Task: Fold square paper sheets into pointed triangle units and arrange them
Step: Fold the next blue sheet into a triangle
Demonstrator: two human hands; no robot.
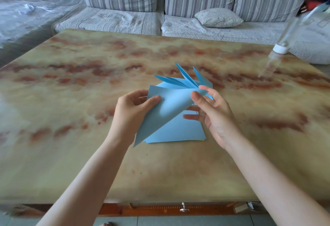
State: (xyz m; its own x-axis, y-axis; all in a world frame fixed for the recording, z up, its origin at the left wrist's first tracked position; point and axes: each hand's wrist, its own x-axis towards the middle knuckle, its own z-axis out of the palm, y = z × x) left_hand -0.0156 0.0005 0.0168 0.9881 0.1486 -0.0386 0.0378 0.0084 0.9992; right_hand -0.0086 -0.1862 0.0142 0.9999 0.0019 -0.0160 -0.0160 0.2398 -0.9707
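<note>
A blue square paper sheet (166,111) is lifted above the table and curls over into a loose triangle, its lower corner pointing down-left. My left hand (133,111) pinches its left corner between thumb and fingers. My right hand (210,113) pinches the top right corner with thumb and forefinger, the other fingers spread under the sheet. Under the sheet lies a stack of flat blue sheets (180,131). Several folded pointed blue units (185,80) fan out just behind the stack, partly hidden by the lifted sheet.
The marbled table (89,154) stretches wide on every side. An upturned clear bottle with a white cap (281,47) is at the far right edge. A striped sofa (160,11) with a small cushion (218,17) runs behind. A drawer knob (184,207) shows below the front edge.
</note>
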